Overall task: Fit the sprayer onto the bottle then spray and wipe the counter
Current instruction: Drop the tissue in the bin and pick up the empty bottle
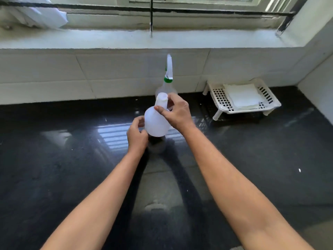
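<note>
A white translucent bottle with an open neck and no sprayer stands on the dark glossy counter at mid-frame. My right hand grips its neck and shoulder from the right. My left hand holds its lower body from the left. Behind it, against the tiled wall, stands a second clear bottle with a white trigger sprayer and green collar fitted on top.
A white slotted plastic tray on short legs sits at the back right, holding a folded white cloth. A white window ledge runs above the tiled wall. A side wall closes the right end.
</note>
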Action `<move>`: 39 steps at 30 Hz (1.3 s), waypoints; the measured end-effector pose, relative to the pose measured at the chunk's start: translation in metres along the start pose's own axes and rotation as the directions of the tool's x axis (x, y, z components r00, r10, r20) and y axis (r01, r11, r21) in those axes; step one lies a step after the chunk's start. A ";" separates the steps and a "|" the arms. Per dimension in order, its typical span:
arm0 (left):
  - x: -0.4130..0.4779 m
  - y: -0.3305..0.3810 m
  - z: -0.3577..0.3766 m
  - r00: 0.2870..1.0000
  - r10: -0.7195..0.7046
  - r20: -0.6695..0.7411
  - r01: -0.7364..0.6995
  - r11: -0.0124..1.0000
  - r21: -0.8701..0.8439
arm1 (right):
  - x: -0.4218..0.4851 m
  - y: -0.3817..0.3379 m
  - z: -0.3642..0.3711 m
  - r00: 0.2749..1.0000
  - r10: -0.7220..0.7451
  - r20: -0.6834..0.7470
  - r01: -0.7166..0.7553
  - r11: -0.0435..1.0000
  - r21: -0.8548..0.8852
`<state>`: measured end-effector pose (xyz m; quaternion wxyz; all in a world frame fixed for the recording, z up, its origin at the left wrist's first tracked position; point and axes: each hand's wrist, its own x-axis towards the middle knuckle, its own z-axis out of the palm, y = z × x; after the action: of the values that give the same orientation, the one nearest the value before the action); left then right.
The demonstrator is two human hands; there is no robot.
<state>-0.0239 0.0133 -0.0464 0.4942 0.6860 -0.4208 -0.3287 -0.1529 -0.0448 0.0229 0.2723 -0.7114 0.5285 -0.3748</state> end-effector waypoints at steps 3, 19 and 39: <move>-0.045 0.009 0.030 0.989 0.073 0.126 -0.069 0.997 -0.039 | -0.050 0.024 -0.060 0.995 0.073 -0.064 -0.071 0.997 0.032; -0.359 0.067 0.278 0.608 0.268 0.747 -0.269 0.955 -0.124 | -0.396 0.157 -0.360 0.648 0.396 -0.650 -0.389 0.906 0.164; -0.479 -0.087 0.324 0.387 -0.324 0.864 -0.466 0.740 0.486 | -0.598 0.361 -0.265 0.340 0.879 -0.333 -0.914 0.393 0.102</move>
<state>-0.4885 0.3289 -0.2088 -0.0904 0.4913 -0.7392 -0.4518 -0.6647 0.4236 -0.2557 0.3020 -0.2418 0.8876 -0.2501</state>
